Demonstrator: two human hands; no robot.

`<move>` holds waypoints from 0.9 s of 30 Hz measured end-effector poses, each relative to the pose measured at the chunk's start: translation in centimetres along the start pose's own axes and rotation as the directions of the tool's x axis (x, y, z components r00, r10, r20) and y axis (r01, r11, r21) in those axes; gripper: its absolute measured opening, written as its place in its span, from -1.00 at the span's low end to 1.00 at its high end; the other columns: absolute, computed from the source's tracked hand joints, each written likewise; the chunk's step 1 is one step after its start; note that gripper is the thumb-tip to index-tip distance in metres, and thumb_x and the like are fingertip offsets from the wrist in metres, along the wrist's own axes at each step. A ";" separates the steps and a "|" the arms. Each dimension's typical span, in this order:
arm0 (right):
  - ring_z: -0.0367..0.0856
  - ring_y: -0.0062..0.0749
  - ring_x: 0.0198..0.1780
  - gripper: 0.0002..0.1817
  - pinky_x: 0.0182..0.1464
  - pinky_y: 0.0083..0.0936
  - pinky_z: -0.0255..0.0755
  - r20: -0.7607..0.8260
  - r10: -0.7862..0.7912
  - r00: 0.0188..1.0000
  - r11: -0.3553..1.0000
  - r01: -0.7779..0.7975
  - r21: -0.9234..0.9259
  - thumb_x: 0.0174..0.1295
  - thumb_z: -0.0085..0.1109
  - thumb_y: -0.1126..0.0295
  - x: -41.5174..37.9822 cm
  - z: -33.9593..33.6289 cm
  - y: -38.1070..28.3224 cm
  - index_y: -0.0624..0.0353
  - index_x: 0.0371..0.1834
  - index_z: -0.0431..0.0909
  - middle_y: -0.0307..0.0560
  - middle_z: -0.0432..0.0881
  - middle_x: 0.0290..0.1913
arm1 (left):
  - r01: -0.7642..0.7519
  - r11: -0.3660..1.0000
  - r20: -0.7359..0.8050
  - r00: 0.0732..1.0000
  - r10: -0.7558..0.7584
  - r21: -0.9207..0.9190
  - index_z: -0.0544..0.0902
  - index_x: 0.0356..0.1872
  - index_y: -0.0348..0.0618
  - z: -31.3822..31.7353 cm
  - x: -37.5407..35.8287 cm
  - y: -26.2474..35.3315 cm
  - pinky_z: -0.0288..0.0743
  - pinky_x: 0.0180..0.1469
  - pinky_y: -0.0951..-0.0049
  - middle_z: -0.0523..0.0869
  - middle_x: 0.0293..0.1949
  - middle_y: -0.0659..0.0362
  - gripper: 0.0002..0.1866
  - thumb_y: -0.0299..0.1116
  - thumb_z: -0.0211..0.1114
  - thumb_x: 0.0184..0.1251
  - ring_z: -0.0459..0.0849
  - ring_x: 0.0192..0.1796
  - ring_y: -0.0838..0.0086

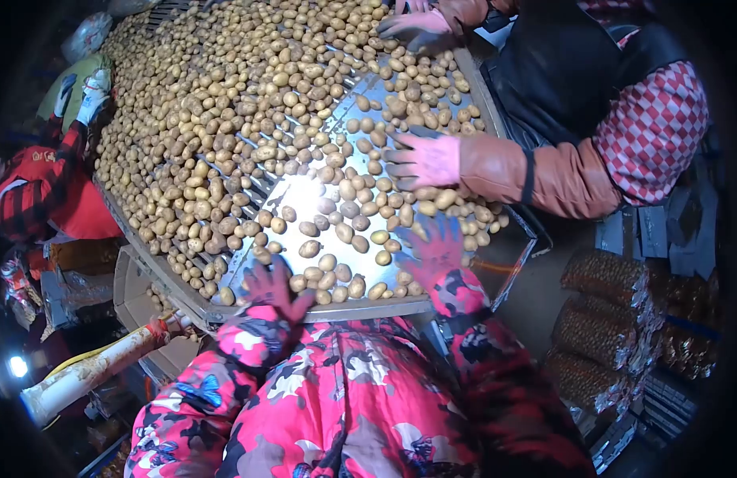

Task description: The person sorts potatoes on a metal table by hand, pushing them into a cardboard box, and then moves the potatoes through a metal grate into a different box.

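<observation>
Wearing gloves: left hand (276,291) and right hand (434,250), both in pink-and-dark gloves below camouflage sleeves (253,338); palms face down over the near part of the tabletop (282,193)
Left fingers: splayed well apart, pointing away from the body, thumb out to the right; no potato shows in their grasp
Right fingers: also spread wide, tips up and to the left, beside and partly over potatoes; none is seen gripped, and contact under the palm cannot be told
Potatoes between the hands: a loose cluster (327,279) along the near rim, just right of the left thumb and running across to the right wrist; more lie singly on bare shiny metal beyond the fingers
Potato heap: a thick spread (225,92) beyond the left fingertips, covering the far and left parts of the tabletop; a slotted grate shows through its edge
Co-worker's glove: a pink-and-dark gloved hand (428,161) just beyond the right fingers, its own fingers spread among potatoes; a second such glove (420,25) lies farther out at the upper edge
Left side: a person in red (85,209) well beyond the left fingers; a white pipe (93,373) nearer, below them
Right side: stacked netted sacks (595,323), well right of the right fingers
</observation>
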State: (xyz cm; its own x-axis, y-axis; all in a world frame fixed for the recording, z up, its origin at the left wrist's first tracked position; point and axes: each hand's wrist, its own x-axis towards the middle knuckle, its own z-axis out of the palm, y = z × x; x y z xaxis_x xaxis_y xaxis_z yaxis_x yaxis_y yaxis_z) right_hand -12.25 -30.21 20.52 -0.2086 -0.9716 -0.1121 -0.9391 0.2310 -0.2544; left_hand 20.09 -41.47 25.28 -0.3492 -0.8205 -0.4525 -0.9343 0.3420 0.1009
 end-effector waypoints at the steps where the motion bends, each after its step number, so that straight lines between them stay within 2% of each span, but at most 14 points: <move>1: 0.18 0.15 0.57 -0.30 0.57 0.27 -0.08 -0.025 0.033 0.999 0.999 -0.033 -0.010 0.20 0.34 -0.17 -1.1 0.2 1.2 -0.38 0.45 0.51 0.00 0.28 0.59 | -0.119 0.992 0.030 0.992 0.120 -0.043 0.20 0.58 -0.22 -0.4 0.4 1.3 0.11 0.43 -0.47 0.18 0.48 -0.48 0.12 0.26 0.42 0.11 0.25 0.44 -0.53; 6: 0.23 0.26 0.54 -0.28 0.50 0.32 0.09 -0.133 0.289 0.948 0.953 -0.273 0.128 0.20 0.37 -0.06 -8.5 -0.5 5.2 -0.23 0.48 0.49 0.24 0.28 0.54 | -0.410 0.863 0.298 0.818 0.491 -0.296 0.16 0.64 -0.02 -2.0 2.8 9.3 0.04 0.57 -0.30 0.18 0.61 -0.25 -0.05 0.17 0.33 0.34 0.10 0.62 -0.36; 8: 0.25 0.29 0.52 -0.26 0.47 0.32 0.15 -0.136 0.364 0.921 0.929 -0.350 0.117 0.19 0.38 -0.03 -11.1 -0.7 5.5 -0.18 0.49 0.48 0.30 0.27 0.54 | -0.527 0.560 -0.006 0.731 0.682 -0.640 0.21 0.62 0.00 1.2 5.4 8.1 0.10 0.60 -0.10 0.19 0.62 -0.20 -0.16 0.01 0.33 0.42 0.13 0.64 -0.23; 10: 0.25 0.31 0.52 -0.24 0.46 0.30 0.18 -0.137 0.424 0.895 0.899 -0.434 -0.058 0.18 0.40 -0.01 -13.1 -0.5 5.2 -0.13 0.49 0.47 0.34 0.26 0.54 | -0.705 0.486 -0.315 0.685 0.657 -0.517 0.62 0.20 -0.07 -2.2 9.5 6.9 0.47 0.34 0.02 0.51 0.30 -0.20 -0.45 -0.18 0.46 0.16 0.48 0.36 -0.18; 11: 0.27 0.32 0.50 -0.23 0.45 0.27 0.20 -0.172 0.438 0.882 0.892 -0.451 -0.043 0.15 0.42 0.03 -13.2 -0.2 4.4 -0.12 0.49 0.47 0.32 0.27 0.54 | -0.578 0.764 -0.250 0.815 0.523 -0.286 0.65 0.18 -0.05 -5.7 10.7 5.4 0.50 0.24 -0.02 0.56 0.20 -0.20 -0.46 -0.16 0.46 0.14 0.54 0.24 -0.19; 12: 0.27 0.31 0.50 -0.24 0.45 0.26 0.21 -0.176 0.405 0.897 0.911 -0.413 -0.007 0.15 0.43 0.04 -12.9 -0.2 3.5 -0.11 0.47 0.49 0.31 0.29 0.53 | -0.534 0.842 -0.547 0.684 0.482 0.074 0.68 0.17 0.03 -4.7 14.6 1.7 0.46 0.29 -0.07 0.56 0.22 -0.18 -0.42 -0.11 0.51 0.07 0.51 0.28 -0.20; 14: 0.28 0.30 0.50 -0.27 0.44 0.23 0.22 -0.193 0.341 0.920 0.940 -0.336 0.063 0.14 0.43 0.08 -11.4 -0.7 1.5 -0.09 0.44 0.51 0.29 0.32 0.51 | -0.349 0.846 -0.331 0.807 0.490 0.403 0.66 0.26 0.20 -10.8 12.0 -1.5 0.10 0.49 -0.37 0.40 0.43 -0.22 -0.32 -0.05 0.55 0.00 0.23 0.51 -0.36; 15: 0.29 0.27 0.49 -0.31 0.43 0.21 0.24 -0.166 0.309 0.937 0.947 -0.286 0.145 0.10 0.45 0.10 -9.8 -0.6 -0.2 -0.12 0.38 0.56 0.23 0.37 0.48 | -0.190 0.869 -0.061 0.968 0.243 0.456 0.56 0.39 0.27 -10.2 13.4 -4.2 -0.06 0.52 -0.48 0.26 0.54 -0.28 -0.29 0.07 0.44 0.15 0.07 0.58 -0.40; 20: 0.20 0.21 0.55 -0.42 0.53 0.25 0.08 -0.039 -0.323 0.946 0.934 0.325 0.149 0.14 0.39 0.02 -1.5 0.7 -10.8 -0.23 0.29 0.62 0.04 0.35 0.51 | -0.023 0.990 -0.205 0.977 0.052 0.143 0.43 0.47 0.07 -2.1 10.0 1.0 -0.08 0.53 -0.47 0.28 0.56 -0.11 -0.26 0.09 0.28 0.29 0.07 0.59 -0.45; 21: 0.16 0.19 0.58 -0.44 0.55 0.27 0.03 0.058 -0.449 0.892 0.891 0.442 0.099 0.17 0.36 -0.01 -0.2 1.3 -11.9 -0.25 0.28 0.63 0.02 0.34 0.52 | -0.128 0.988 -0.144 0.980 0.139 0.083 0.36 0.53 0.02 -1.3 9.1 1.8 -0.16 0.58 -0.40 0.26 0.58 -0.14 -0.18 0.18 0.21 0.31 0.07 0.61 -0.36; 22: 0.11 0.14 0.61 -0.47 0.57 0.28 -0.03 0.242 -0.371 0.897 0.928 0.364 0.074 0.23 0.31 -0.04 0.7 2.5 -12.6 -0.27 0.28 0.63 -0.01 0.33 0.54 | -0.227 0.974 -0.088 0.970 0.227 0.016 0.30 0.59 -0.02 -0.6 8.2 2.4 -0.24 0.62 -0.34 0.23 0.60 -0.17 -0.10 0.28 0.14 0.33 0.08 0.64 -0.26; 24: 0.12 0.10 0.61 -0.50 0.58 0.25 -0.02 0.285 -0.348 0.893 0.937 0.341 0.077 0.26 0.28 -0.02 1.4 0.4 -12.2 -0.26 0.27 0.63 -0.04 0.38 0.50 | -0.398 0.911 -0.044 0.917 0.395 -0.108 0.26 0.61 -0.04 1.0 6.7 2.5 -0.20 0.62 -0.31 0.28 0.58 -0.14 -0.11 0.19 0.20 0.33 0.16 0.62 -0.20; 26: 0.16 0.03 0.60 -0.50 0.58 0.25 -0.04 0.088 -0.388 0.917 0.919 0.379 0.107 0.23 0.30 0.01 -0.2 1.9 -10.2 -0.25 0.26 0.64 -0.07 0.43 0.45 | -0.625 0.769 -0.238 0.774 0.587 -0.136 0.37 0.54 -0.11 1.1 5.0 1.4 0.06 0.54 -0.30 0.35 0.51 -0.20 -0.21 0.00 0.31 0.31 0.29 0.51 -0.29; 27: 0.18 0.00 0.59 -0.50 0.59 0.25 -0.05 -0.007 -0.398 0.917 0.910 0.396 0.122 0.21 0.32 0.03 -1.3 2.2 -9.0 -0.25 0.25 0.65 -0.08 0.45 0.43 | -0.594 0.791 -0.267 0.793 0.547 -0.146 0.40 0.52 -0.12 0.5 4.3 0.5 0.10 0.54 -0.23 0.36 0.49 -0.24 -0.23 -0.07 0.33 0.29 0.30 0.50 -0.29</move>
State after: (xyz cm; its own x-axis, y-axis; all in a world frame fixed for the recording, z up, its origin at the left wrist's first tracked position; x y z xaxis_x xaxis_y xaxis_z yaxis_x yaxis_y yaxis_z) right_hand -2.88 -30.87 20.81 0.1802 -0.9836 0.0054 -0.9042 -0.1678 -0.3927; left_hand 18.21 -44.58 22.97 -0.8072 -0.5865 -0.0668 -0.5418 0.6912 0.4781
